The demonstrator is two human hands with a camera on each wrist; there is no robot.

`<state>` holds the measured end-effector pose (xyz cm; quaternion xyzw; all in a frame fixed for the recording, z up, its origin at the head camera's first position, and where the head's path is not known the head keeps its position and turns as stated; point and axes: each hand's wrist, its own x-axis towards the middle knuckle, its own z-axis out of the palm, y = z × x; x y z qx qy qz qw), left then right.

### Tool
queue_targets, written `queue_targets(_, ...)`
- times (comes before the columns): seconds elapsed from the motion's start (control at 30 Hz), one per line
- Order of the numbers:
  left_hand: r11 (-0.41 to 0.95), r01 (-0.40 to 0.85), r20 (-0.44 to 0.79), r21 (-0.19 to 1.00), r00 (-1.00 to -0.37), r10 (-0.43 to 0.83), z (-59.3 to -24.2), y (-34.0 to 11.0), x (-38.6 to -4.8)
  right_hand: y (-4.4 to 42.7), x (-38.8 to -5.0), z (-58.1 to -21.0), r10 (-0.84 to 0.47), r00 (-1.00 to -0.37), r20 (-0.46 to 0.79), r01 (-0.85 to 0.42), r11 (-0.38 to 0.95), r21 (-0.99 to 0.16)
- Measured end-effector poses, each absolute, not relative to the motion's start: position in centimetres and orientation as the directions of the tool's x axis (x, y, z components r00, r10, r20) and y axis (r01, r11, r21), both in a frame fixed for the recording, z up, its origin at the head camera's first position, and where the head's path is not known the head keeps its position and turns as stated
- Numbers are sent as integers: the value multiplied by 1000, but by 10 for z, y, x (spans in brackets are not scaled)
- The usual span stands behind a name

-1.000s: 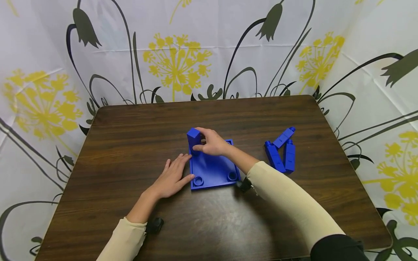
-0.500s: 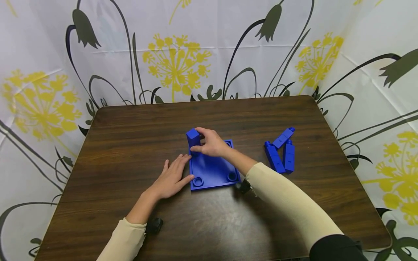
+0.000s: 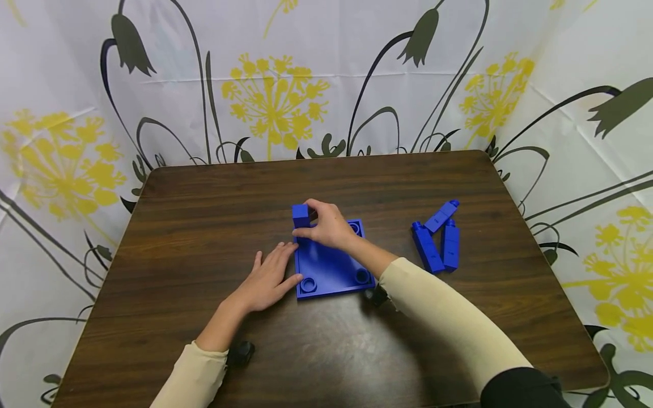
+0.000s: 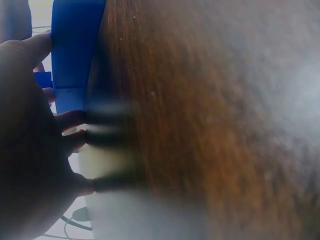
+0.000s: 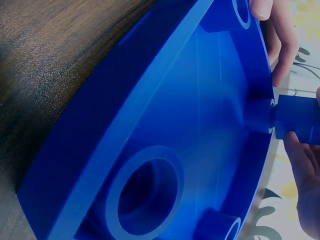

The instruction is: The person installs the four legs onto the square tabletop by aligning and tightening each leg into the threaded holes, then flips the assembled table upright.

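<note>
One blue block (image 3: 300,215) (in right hand (image 3: 330,225)), squarer-on than before.

Two hands (image 3: 269,279) (image 3: 329,225); four blocks (image 3: 428,247); one tray (image 3: 331,263); four sockets (image 3: 308,285); one table (image 3: 214,215).

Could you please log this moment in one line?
right hand: grips blue post at far-left socket | left hand: touches blue tray at left edge | three loose posts: on table, right of tray
</note>
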<state>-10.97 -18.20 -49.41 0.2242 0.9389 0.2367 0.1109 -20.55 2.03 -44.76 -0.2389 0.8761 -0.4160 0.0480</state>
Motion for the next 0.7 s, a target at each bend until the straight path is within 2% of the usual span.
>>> queue_targets(0.47, 783, 373, -97, 498, -873, 478, -495, -184, -110, 14, -205, -451, -418, -903, 104, -353, 581, -733)
queue_targets(0.7, 780, 367, -102, 507, -873, 477, -495, -184, -109, 17, -204, -450, -467, -877, 111, -383, 540, -750)
